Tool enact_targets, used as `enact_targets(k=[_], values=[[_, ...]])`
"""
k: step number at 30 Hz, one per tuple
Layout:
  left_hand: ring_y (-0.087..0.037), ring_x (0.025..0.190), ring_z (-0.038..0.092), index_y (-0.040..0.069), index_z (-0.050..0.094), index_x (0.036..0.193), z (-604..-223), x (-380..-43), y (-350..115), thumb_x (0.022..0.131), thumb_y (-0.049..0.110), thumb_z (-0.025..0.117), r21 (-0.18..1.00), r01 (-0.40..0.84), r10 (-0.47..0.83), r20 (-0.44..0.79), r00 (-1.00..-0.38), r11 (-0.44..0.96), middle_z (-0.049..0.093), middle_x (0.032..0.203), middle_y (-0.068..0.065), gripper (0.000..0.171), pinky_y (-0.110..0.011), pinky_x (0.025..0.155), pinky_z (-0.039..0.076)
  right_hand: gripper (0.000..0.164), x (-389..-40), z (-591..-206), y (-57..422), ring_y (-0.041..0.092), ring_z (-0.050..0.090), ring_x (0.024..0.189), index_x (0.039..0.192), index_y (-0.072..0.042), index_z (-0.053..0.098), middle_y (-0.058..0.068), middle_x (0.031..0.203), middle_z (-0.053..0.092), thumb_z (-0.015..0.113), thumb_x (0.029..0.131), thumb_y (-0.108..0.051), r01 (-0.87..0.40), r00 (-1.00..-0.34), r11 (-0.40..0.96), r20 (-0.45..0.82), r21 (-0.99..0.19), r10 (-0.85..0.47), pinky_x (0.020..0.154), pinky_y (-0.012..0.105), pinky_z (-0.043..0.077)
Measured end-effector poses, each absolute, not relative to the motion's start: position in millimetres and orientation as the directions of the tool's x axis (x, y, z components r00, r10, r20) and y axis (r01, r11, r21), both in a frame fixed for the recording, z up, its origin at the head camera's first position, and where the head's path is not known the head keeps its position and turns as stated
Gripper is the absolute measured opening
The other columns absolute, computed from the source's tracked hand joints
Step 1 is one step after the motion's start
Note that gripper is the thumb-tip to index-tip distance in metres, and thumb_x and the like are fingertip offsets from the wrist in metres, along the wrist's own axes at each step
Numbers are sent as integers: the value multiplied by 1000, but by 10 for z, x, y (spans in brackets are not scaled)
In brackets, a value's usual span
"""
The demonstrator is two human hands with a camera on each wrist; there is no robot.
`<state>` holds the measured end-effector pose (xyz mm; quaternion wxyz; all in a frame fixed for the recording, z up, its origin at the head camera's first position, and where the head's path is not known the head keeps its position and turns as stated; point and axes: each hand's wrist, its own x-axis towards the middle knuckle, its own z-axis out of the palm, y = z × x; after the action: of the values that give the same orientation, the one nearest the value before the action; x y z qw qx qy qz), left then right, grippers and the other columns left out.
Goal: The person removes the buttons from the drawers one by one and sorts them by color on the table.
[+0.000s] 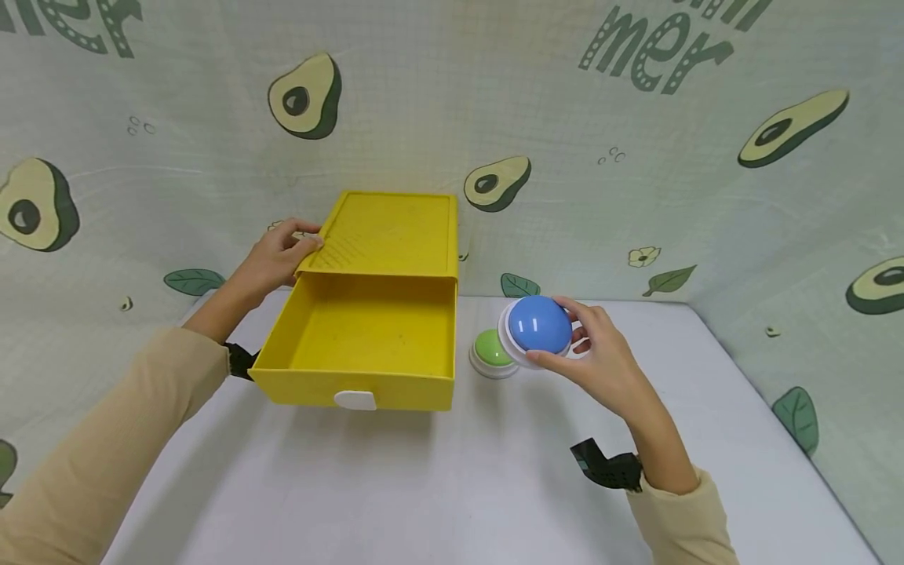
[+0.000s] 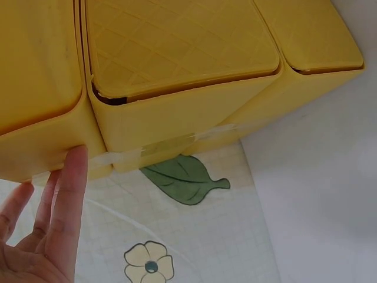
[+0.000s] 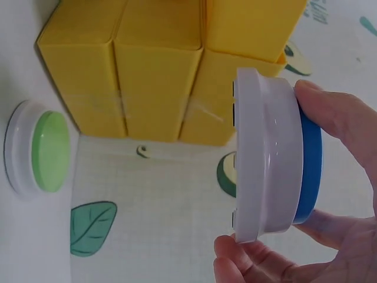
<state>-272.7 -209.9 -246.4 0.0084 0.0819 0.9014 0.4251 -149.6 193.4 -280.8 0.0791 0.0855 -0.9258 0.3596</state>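
My right hand (image 1: 603, 361) holds a white round push button with a blue dome (image 1: 540, 323) above the table, thumb and fingers around its rim. In the right wrist view its white base (image 3: 268, 159) is seen edge-on. Beneath and left of it, a similar button with a green dome (image 1: 492, 348) sits on the table. My left hand (image 1: 278, 255) touches the left side of a yellow drawer unit (image 1: 399, 231), its fingers fairly straight in the left wrist view. The unit's top drawer (image 1: 304, 387) is pulled out, and nothing shows inside it.
A white tab handle (image 1: 355, 400) sits on the drawer's front. Further yellow drawer boxes (image 3: 156, 88) are stacked below the top one. Behind stands an avocado-print cloth (image 1: 395, 102), and the white table (image 1: 494, 486) stretches in front.
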Motion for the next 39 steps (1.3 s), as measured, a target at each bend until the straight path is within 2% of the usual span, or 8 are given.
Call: enact_targets(k=[15, 23, 33, 39], values=[[-31, 101, 56, 11, 31, 142, -2452, -2734, -2089, 98, 43, 37, 771, 141, 163, 50, -985, 621, 47, 129, -23, 55, -36, 76, 55, 81, -1715, -3220, 2206, 31, 46, 97, 142, -6, 33, 21, 118, 41, 72, 79, -39, -104, -988, 716, 155, -691, 6, 68, 28, 44], [-31, 101, 56, 11, 31, 142, -2454, -2728, -2082, 98, 43, 37, 773, 134, 157, 44, -987, 620, 47, 129, -23, 55, -38, 78, 55, 82, -1882, -3435, 2295, 30, 45, 94, 142, -2, 32, 24, 115, 41, 71, 80, -37, -56, -993, 743, 114, -667, 28, 66, 27, 42], [-29, 98, 57, 10, 32, 141, -2461, -2720, -2100, 98, 43, 37, 772, 141, 157, 54, -986, 620, 47, 128, -23, 55, -34, 74, 55, 84, -2066, -3647, 2374, 33, 44, 99, 143, -2, 29, 28, 120, 40, 70, 81, -40, 28, -999, 755, 11, -655, 47, 73, 35, 44], [-30, 99, 57, 10, 31, 141, -2465, -2712, -2099, 98, 43, 37, 774, 138, 156, 51, -986, 618, 47, 128, -23, 55, -37, 77, 55, 82, -2153, -3750, 2409, 39, 43, 105, 143, 0, 27, 31, 122, 39, 68, 82, -38, 54, -998, 767, -41, -639, 37, 83, 50, 44]])
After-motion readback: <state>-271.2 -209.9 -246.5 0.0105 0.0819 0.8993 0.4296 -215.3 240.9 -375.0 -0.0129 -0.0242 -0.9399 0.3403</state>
